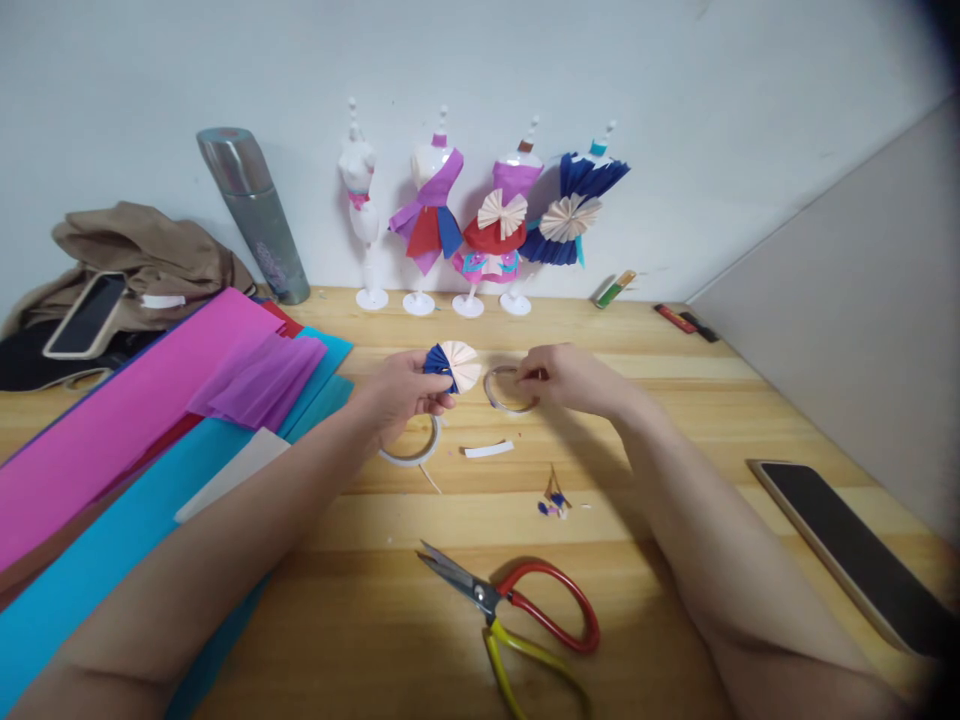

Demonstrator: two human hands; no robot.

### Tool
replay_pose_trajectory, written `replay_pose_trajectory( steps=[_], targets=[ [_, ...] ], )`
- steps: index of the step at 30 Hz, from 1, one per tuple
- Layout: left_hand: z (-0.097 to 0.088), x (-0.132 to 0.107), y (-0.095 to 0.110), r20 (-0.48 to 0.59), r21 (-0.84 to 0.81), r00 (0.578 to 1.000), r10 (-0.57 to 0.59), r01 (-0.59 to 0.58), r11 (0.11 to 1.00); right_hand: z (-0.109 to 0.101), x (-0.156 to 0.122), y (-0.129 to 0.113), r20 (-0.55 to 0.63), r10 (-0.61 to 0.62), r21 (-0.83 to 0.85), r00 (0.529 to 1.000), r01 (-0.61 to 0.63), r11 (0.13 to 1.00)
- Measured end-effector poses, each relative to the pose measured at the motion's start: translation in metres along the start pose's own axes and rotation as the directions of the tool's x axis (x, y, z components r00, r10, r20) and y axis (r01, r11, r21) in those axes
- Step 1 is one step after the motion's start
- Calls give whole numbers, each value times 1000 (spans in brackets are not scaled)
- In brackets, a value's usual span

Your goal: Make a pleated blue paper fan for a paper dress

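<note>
Grips a blue-and-cream paper rosette (pixel 453 367) in left hand (pixel 401 386), out toward the back edge of the desk (pixel 360 590). Curls right hand (pixel 576 378) at a tape ring (pixel 487 392); cannot tell whether pinching it. Leaves scissors (pixel 484 594) lying farther from that edge.

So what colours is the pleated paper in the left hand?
The pleated paper is dark blue and cream; head view.

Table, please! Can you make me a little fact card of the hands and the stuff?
left hand: holds blue-and-cream rosette
right hand: at a ring, grip unclear
front: scissors, blades slightly apart
middle: white strip
back: four mannequins
left side: coloured sheets, flask
right side: dark-screened phone
</note>
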State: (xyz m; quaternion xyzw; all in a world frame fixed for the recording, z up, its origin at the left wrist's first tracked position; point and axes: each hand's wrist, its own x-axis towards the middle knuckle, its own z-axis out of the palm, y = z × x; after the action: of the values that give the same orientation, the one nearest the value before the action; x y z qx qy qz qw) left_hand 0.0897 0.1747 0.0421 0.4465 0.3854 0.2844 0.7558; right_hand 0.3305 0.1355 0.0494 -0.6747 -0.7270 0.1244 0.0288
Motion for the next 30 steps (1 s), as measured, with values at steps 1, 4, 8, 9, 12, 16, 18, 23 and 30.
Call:
replay_pose_trajectory(
  steps=[1,4,8,9,12,16,18,23,30],
  targets=[
    [0,0,1,-3,3,1000,-2,2,1000,0,1,3,-58,54,6,997,-54,999],
    [2,-2,3,-24,16,1000,-8,8,1000,4,6,9,-134,80,2,988,-80,997],
    [4,-3,4,-25,16,1000,-11,11,1000,11,10,9,-122,16,-3,992,-16,1000],
    [4,-3,3,-25,16,1000,-11,12,1000,12,10,9,-108,-1,-11,994,0,1000],
    [3,-2,2,-29,13,1000,-11,12,1000,9,9,12,-50,-19,-66,999,16,998],
    [3,-1,1,-26,16,999,-21,22,1000,5,7,18,3,41,-109,999,-41,993],
    [3,-1,2,-24,19,999,-26,26,999,5,7,18,8,66,-110,998,-65,992],
    [4,-2,3,-33,20,999,-35,35,999,9,8,15,44,47,-104,998,-42,994],
    [4,-1,1,-11,17,1000,-29,29,999,13,11,14,97,-111,-54,989,117,992]
  ],
)
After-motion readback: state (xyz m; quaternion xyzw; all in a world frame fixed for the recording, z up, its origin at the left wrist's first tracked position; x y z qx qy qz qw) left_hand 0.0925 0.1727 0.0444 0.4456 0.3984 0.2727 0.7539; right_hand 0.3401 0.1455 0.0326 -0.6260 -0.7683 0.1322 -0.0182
